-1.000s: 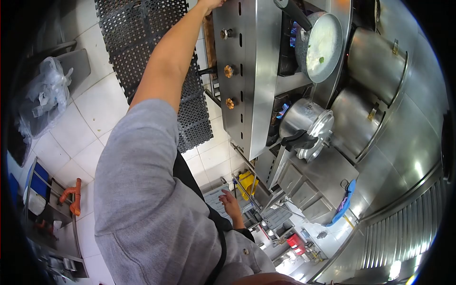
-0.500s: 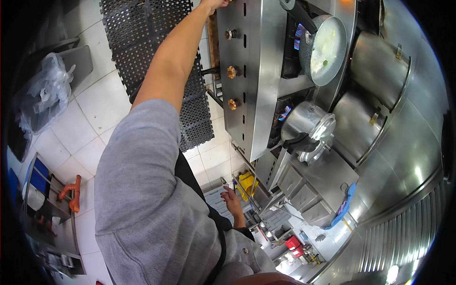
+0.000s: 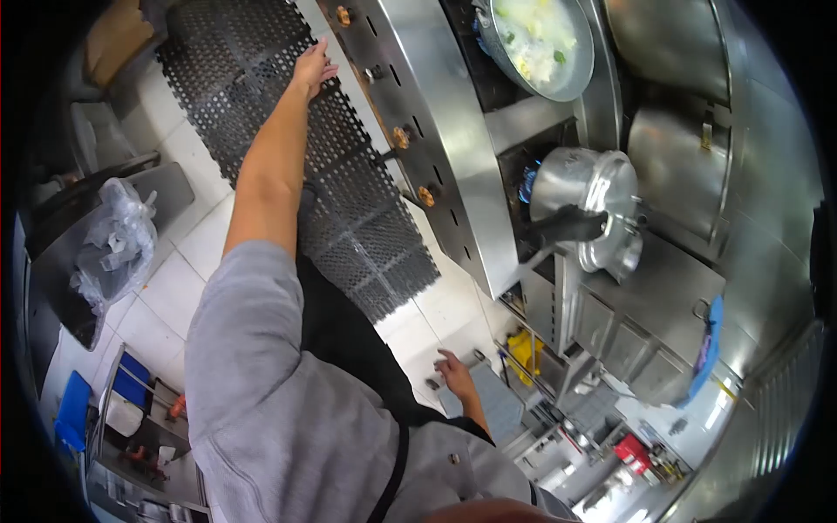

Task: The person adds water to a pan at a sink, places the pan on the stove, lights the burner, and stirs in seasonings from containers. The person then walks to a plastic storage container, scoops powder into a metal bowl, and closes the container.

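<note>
Observed through the head view: the left hand hangs at the end of an outstretched arm, over the perforated mat as seen from my end. I find nothing in its grasp; the fingers are loosely bent and parted. The right hand is lower in the view, close to the body, likewise with nothing visible in it and its fingers half curled. The governing relation is between the left hand and the row of knobs on the stove front. The silver knob lies directly to the right of the left hand in my view, near its fingertips but apart, with a strip of mat and floor showing between; true depth I cannot tell. The upper knob, amber in colour, lies above and right of the same hand. The row's long axis slants from upper left to lower right, along the panel. The left hand is plainly nearer to both these knobs; the right is well apart from them, beyond the lower end of the row. Beyond the panel I record a pan of pale, bubbling-looking food and, lower down, a lidded cooker with a blue flame beside its base. Neither hand touches either vessel.
</note>
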Demonstrator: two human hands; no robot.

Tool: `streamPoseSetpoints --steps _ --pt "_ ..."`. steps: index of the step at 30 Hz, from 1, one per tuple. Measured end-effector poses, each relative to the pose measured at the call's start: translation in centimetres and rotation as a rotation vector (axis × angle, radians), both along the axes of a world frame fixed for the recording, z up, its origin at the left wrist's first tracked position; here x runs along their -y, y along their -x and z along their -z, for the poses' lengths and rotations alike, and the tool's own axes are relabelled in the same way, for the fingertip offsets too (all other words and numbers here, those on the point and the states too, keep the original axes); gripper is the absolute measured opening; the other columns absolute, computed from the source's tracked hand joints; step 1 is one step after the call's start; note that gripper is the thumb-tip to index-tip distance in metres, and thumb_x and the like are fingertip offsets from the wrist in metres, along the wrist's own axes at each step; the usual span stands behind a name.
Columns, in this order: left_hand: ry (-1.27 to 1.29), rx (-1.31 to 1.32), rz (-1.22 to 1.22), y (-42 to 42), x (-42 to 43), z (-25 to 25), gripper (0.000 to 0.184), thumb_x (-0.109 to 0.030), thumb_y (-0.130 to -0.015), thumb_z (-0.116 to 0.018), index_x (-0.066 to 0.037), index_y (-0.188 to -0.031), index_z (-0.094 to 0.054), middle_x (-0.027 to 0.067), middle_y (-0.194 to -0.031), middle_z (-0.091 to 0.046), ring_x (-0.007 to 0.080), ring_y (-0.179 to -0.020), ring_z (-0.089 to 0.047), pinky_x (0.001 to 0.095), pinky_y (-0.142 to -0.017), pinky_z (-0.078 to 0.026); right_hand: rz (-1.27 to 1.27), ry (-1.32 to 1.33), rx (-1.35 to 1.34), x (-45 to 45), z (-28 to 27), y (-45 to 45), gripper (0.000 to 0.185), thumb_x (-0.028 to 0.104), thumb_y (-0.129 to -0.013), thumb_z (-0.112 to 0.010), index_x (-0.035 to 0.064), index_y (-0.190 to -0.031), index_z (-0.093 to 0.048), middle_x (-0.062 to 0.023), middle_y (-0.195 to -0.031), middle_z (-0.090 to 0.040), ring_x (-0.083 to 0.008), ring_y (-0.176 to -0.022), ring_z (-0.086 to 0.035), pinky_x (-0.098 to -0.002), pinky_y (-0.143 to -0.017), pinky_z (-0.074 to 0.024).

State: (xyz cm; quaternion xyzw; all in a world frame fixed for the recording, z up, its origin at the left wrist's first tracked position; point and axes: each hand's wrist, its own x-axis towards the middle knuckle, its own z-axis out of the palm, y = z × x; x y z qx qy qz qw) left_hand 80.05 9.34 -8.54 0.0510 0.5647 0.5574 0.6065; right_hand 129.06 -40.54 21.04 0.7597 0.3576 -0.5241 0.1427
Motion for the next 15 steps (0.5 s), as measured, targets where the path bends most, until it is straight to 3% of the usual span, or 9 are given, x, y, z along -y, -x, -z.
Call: streamPoseSetpoints --steps 1,3,4,5,6,7,10,15 --pt "-0.007 -0.024 -0.006 0.9 -1.5 -0.9 0.082 -0.053 -0.086 -0.062 -0.001 -0.142 -0.035 0.022 -0.125 -0.05 0.0259 -0.09 -0.062 0.0341 -0.077 -0.054 0.033 0.052 0.0 0.5 0.8 -0.1 0.038 0.016 -0.094 -0.049 0.0062 -0.13 -0.05 -0.0088 -0.097 -0.068 -0.0168 -0.088 -0.065 -0.0292 -0.072 -0.0503" --pt "-0.208 -0.059 -0.03 1.6 -5.0 -2.4 0.077 -0.047 -0.09 -0.06 0.004 -0.14 -0.033 0.0214 -0.128 -0.048 0.0254 -0.1 -0.059 0.0354 -0.088 -0.052 -0.075 0.014 -0.004 2.9 2.4 -2.8 0.037 0.017 -0.094 -0.049 0.0062 -0.13 -0.049 -0.0087 -0.097 -0.068 -0.017 -0.088 -0.065 -0.0296 -0.071 -0.0507" --pt "-0.309 -0.045 0.171 3.0 -6.4 -1.3 0.079 -0.045 -0.092 -0.058 0.006 -0.142 -0.025 0.0219 -0.132 -0.046 0.0276 -0.105 -0.058 0.0355 -0.092 -0.05 -0.173 -0.014 -0.002 4.2 2.7 -4.3 0.037 0.017 -0.095 -0.048 0.0062 -0.13 -0.049 -0.0085 -0.096 -0.068 -0.0172 -0.088 -0.065 -0.0301 -0.071 -0.051" --pt "-0.38 -0.124 0.17 3.3 -8.5 3.8 0.092 -0.049 -0.087 -0.063 0.006 -0.144 -0.018 0.0201 -0.125 -0.052 0.0294 -0.105 -0.058 0.0351 -0.091 -0.05 -0.137 0.004 0.029 5.2 2.5 -5.4 0.038 0.019 -0.094 -0.049 0.0064 -0.13 -0.049 -0.0083 -0.095 -0.069 -0.0173 -0.087 -0.065 -0.0307 -0.07 -0.0512" --pt "-0.202 -0.132 0.083 2.4 -8.7 1.1 0.033 -0.032 -0.089 -0.066 -0.001 -0.078 -0.064 0.0056 -0.071 -0.06 0.014 -0.059 -0.055 0.0276 -0.056 -0.047 -0.102 0.023 0.062 5.8 1.9 -6.2 0.039 0.02 -0.094 -0.049 0.0065 -0.131 -0.049 -0.008 -0.094 -0.069 -0.0174 -0.086 -0.066 -0.0313 -0.07 -0.0514" --pt "-0.222 -0.064 -0.101 1.3 -8.3 -1.5 0.036 -0.031 -0.089 -0.066 -0.004 -0.067 -0.058 0.0036 -0.065 -0.057 0.0135 -0.056 -0.052 0.0279 -0.053 -0.045 -0.039 0.06 0.054 5.5 0.9 -6.3 0.039 0.022 -0.094 -0.05 0.0068 -0.13 -0.05 -0.0076 -0.094 -0.069 -0.0176 -0.085 -0.066 -0.0317 -0.069 -0.0513" --pt "-0.204 -0.075 -0.104 1.1 -8.2 -1.6 0.033 -0.027 -0.089 -0.066 -0.005 -0.066 -0.059 0.003 -0.062 -0.055 0.0128 -0.053 -0.049 0.0275 -0.052 -0.043 0.072 0.186 0.124 4.3 -1.7 -6.0 0.039 0.026 -0.093 -0.053 0.0056 -0.126 -0.053 -0.0112 -0.094 -0.069 -0.0193 -0.085 -0.066 -0.033 -0.071 -0.0513" --pt "-0.2 -0.033 -0.137 0.9 -8.3 -1.6 0.031 -0.025 -0.089 -0.066 -0.006 -0.065 -0.059 0.0015 -0.061 -0.055 0.0118 -0.052 -0.047 0.0266 -0.052 -0.04 0.06 0.14 0.105 0.5 -1.7 -5.1 0.039 0.025 -0.094 -0.053 0.0071 -0.129 -0.051 -0.0099 -0.097 -0.068 -0.019 -0.087 -0.066 -0.0321 -0.072 -0.051"
